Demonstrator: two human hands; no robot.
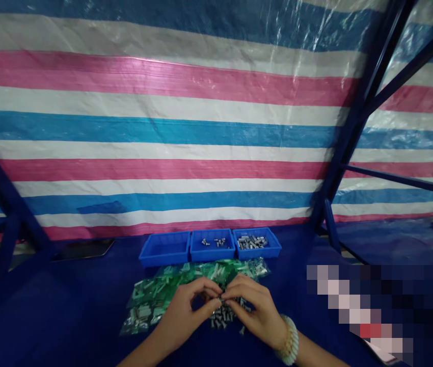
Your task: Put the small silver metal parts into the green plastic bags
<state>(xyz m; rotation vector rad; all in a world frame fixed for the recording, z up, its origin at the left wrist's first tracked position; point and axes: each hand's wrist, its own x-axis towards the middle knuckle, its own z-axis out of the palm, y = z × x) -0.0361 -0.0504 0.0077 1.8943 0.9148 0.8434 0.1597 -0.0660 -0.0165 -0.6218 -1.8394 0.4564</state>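
Observation:
My left hand (195, 302) and my right hand (252, 304) meet fingertip to fingertip in front of me, both pinched closed. What they pinch is too small and too hidden by the fingers to name. Directly below the fingertips lies a loose pile of metal screws (221, 320), partly covered by my right hand. Under and behind my hands spread clear and green plastic bags (151, 293) with small pale pieces inside. A pale beaded bracelet circles my right wrist.
Three blue bins stand in a row behind the bags: the left bin (165, 248) shows no parts, the middle bin (212, 251) a few screws, the right bin (258, 250) many metal pieces. A dark flat object (84, 250) lies back left. Blue metal frames (348, 137) flank the table.

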